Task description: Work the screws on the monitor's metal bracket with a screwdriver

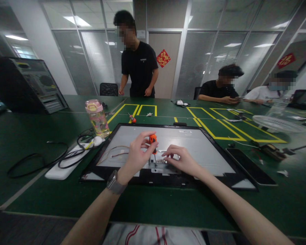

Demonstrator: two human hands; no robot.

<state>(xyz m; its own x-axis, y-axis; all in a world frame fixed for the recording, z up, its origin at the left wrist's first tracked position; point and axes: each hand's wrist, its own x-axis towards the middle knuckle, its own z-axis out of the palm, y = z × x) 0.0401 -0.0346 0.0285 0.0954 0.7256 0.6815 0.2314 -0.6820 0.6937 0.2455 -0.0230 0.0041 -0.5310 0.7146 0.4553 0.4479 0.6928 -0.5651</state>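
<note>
A flat monitor panel (199, 143) lies face down on the green table, its grey metal back up. My left hand (137, 154) pinches the orange handle of a small screwdriver (153, 143), held upright with its tip on a small metal bracket (160, 164) near the panel's front edge. My right hand (182, 159) rests on the panel just right of the bracket, fingers curled toward the screwdriver tip; I cannot see anything in it. Thin wires (117, 153) run across the panel to the left of my left hand.
A pink-lidded bottle (98, 118) and black cables (66, 154) lie to the left, with a computer case (28, 83) behind. A dark phone-like slab (247, 165) lies to the right. One person stands across the table; two sit at the far right. Yellow tape marks the table.
</note>
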